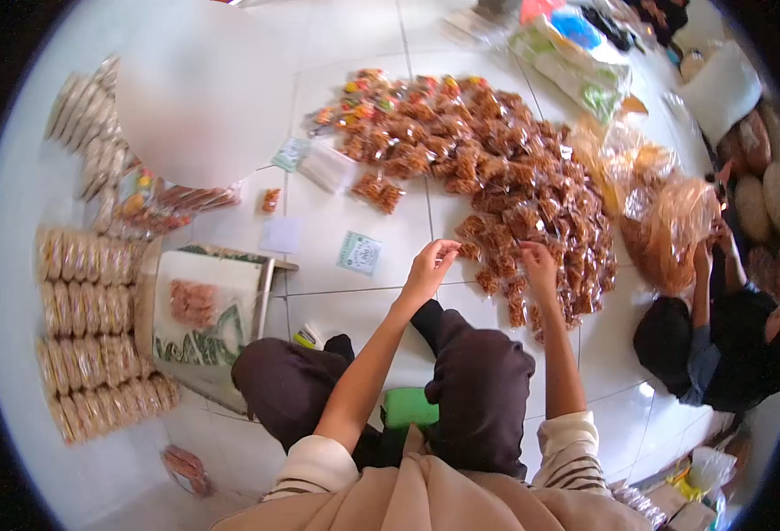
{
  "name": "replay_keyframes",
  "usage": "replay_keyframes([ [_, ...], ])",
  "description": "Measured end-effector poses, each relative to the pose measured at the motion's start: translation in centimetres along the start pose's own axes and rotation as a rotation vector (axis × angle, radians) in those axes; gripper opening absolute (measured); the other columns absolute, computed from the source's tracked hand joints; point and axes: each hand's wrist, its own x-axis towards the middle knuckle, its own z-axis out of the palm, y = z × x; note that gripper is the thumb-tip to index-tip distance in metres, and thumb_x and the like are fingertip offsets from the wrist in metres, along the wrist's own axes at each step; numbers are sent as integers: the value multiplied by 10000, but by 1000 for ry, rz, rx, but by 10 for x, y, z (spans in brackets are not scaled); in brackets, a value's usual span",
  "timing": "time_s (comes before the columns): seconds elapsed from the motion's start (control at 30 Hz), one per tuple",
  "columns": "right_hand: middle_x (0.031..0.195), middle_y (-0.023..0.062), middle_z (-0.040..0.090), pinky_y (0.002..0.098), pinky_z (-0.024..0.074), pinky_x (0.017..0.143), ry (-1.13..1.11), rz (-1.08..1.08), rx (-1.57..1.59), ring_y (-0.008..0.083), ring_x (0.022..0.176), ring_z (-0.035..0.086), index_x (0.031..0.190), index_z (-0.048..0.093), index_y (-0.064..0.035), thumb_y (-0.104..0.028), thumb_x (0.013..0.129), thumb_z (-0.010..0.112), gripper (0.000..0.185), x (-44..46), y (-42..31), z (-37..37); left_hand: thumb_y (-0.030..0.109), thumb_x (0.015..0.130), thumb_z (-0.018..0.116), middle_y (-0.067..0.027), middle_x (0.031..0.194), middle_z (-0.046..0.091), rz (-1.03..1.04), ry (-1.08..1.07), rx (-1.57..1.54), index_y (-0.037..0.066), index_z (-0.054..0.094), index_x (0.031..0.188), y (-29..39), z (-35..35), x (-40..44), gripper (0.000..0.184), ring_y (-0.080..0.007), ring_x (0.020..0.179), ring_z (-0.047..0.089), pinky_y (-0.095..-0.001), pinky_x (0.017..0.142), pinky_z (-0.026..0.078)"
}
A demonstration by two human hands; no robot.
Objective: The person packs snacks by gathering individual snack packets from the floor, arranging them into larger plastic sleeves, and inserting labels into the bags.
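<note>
On the white tiled floor lies a large heap of small clear packets [496, 133] with brown contents. My left hand [432, 264] is at the heap's near left edge, its fingers pinched together beside a small brown packet; whether it grips that packet is too small to tell. Over the near part of the heap is my right hand [539, 264], fingers bent and close together, with what they hold hidden. Left of my left hand, a printed green-and-white label [359, 253] lies flat. Further up are a clear plastic stack [328, 168] and a single small packet [270, 201].
Rows of packed bags [89, 310] stand at the left, beside a low table [204, 350] bearing a pinkish pack. A co-worker [718, 345] sits at the right with both hands at a large orange-brown bag [669, 230]. A green stool [410, 407] is between my legs.
</note>
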Motion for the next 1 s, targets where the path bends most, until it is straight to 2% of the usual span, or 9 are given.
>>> replay_keyframes([
  [0.07, 862, 121, 620, 299, 455, 717, -56, 226, -18, 193, 780, 592, 980, 587, -46, -111, 811, 531, 190, -20, -16, 13, 144, 843, 508, -73, 957, 577, -6, -12, 81, 44, 548, 1006, -45, 15, 16, 196, -159, 844, 557, -287, 760, 441],
  [0.2, 950, 89, 597, 289, 453, 729, -196, 245, -136, 177, 806, 582, 1029, 558, -38, -91, 818, 519, 221, -14, 40, 71, 152, 821, 523, -94, 977, 550, -51, 46, 276, 48, 522, 1059, -108, 31, 48, 260, -208, 910, 521, -329, 824, 408],
  [0.27, 1035, 135, 543, 321, 435, 790, -59, -73, -217, 245, 929, 537, 1102, 510, -44, -61, 786, 527, 318, -1, 47, 102, 139, 804, 538, -140, 1028, 529, -54, 136, 358, 36, 470, 1116, -134, 37, 67, 336, -249, 996, 486, -343, 872, 382],
  [0.4, 1087, 160, 489, 342, 402, 851, -36, -96, -327, 296, 1036, 456, 1175, 443, -51, -20, 757, 527, 428, 28, 31, 136, 173, 807, 538, -180, 1045, 543, 29, 199, 285, -6, 453, 1130, -157, 55, 108, 378, -296, 983, 518, -366, 855, 400],
  [0.47, 1109, 206, 455, 402, 362, 887, -80, -42, -209, 367, 1043, 418, 1208, 397, -24, -16, 760, 510, 462, 37, 22, 144, 197, 806, 541, -185, 1015, 557, -129, 181, 342, -13, 461, 1118, -143, 60, 120, 384, -304, 950, 534, -366, 837, 411],
  [0.63, 1103, 200, 466, 400, 383, 861, -28, -68, -11, 334, 1030, 445, 1210, 393, -28, 20, 785, 478, 436, 44, 2, 140, 306, 786, 581, -193, 981, 540, -430, -5, 116, -14, 443, 1102, -136, 53, 129, 470, -312, 941, 506, -394, 847, 377],
  [0.77, 1071, 169, 494, 355, 420, 814, -72, 176, 250, 231, 965, 509, 1249, 344, -40, -9, 840, 458, 426, 38, -42, 126, 228, 795, 602, -139, 966, 544, -374, 220, -332, -9, 442, 1056, -88, 40, 106, 387, -236, 905, 544, -335, 791, 444],
  [0.87, 1048, 135, 512, 314, 449, 748, -56, 16, 269, 200, 888, 543, 1283, 313, -83, -68, 860, 477, 454, 41, -61, 122, 57, 805, 573, -88, 1038, 521, -281, 168, -604, 20, 443, 1083, -57, 12, 91, 309, -123, 931, 534, -261, 775, 483],
  [1.0, 1020, 99, 523, 282, 461, 696, -194, -212, 435, 169, 809, 553, 1280, 320, -79, -133, 849, 530, 483, 42, -120, 116, 61, 800, 584, -82, 1038, 552, 2, 56, -358, 25, 433, 1161, 0, -37, 63, 393, -141, 905, 551, -268, 787, 485],
])
